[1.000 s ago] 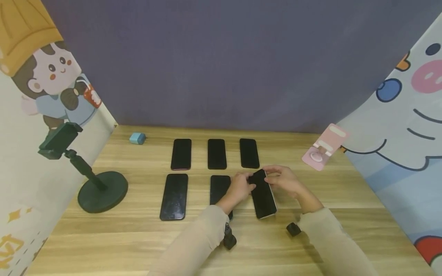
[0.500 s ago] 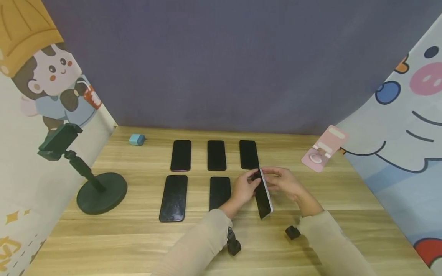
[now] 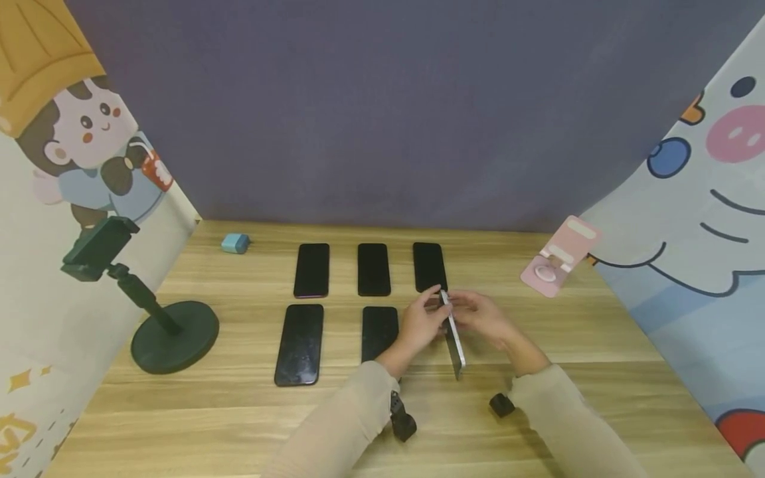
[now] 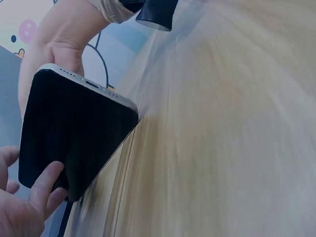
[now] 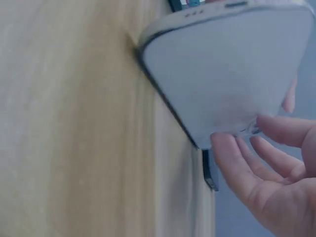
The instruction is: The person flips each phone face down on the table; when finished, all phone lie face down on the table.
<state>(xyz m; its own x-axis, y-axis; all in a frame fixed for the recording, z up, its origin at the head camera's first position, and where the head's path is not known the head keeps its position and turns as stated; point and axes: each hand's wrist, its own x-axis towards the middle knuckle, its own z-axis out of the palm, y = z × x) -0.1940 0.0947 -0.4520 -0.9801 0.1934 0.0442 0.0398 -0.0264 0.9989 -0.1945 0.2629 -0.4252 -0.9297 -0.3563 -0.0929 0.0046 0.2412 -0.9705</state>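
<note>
A smartphone (image 3: 455, 342) with a black screen and silver rim stands on its long edge on the wooden table, between both hands. My left hand (image 3: 420, 324) holds its far end, the thumb against the screen, as the left wrist view shows on the black glass (image 4: 74, 123). On the other side my right hand (image 3: 483, 322) grips the same end. In the right wrist view its fingertips (image 5: 224, 143) lie on the pale back (image 5: 222, 74) near the camera lenses, which they partly cover. Another black phone (image 3: 379, 330) lies flat under my left forearm, partly hidden.
Three phones lie in a back row, among them one at the right (image 3: 429, 265); another (image 3: 300, 345) lies front left. A dark green phone stand (image 3: 174, 337) is at the left, a blue charger plug (image 3: 236, 243) behind it. A pink folding stand (image 3: 560, 255) sits at the right.
The smartphone has been turned from nearly flat, screen up, onto its long edge, so its silver rim now faces up. Both hands have stayed at its far end.
</note>
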